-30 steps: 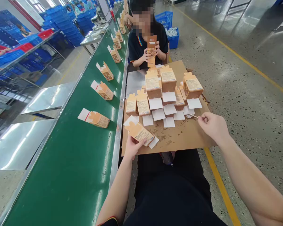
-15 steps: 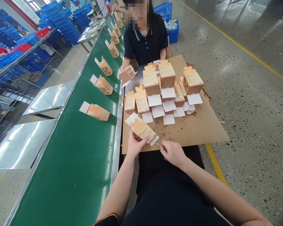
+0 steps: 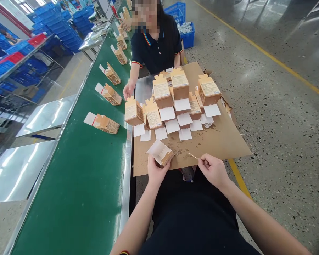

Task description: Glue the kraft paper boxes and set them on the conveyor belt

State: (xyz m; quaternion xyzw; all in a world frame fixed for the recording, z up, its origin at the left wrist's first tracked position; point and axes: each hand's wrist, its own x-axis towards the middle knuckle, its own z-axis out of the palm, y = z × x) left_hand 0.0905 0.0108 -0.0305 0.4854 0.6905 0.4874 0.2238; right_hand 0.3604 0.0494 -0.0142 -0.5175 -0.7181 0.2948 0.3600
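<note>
My left hand (image 3: 156,174) is closed around a small brown cardboard box (image 3: 168,158), tilted so that its white inner flap and notched top edge face up. To its right, over the front edge of the cardboard sheet (image 3: 223,145), my right hand (image 3: 213,170) pinches a thin cotton swab (image 3: 193,156). The swab points left toward the box, apart from it. Beyond my hands several similar boxes (image 3: 208,90) are stacked on the sheet, white flaps hanging toward me.
A green conveyor belt (image 3: 77,191) with a metal edge runs along my left, carrying a row of upright boxes (image 3: 106,124). Across the sheet sits a co-worker (image 3: 155,46), one hand beside the nearest stacked box on the left. Blue crates (image 3: 187,35) stand behind.
My left hand has turned the box, bringing its flap end up. My right hand has drawn the swab away rightward. The co-worker's box now stands at the stack's left, released.
</note>
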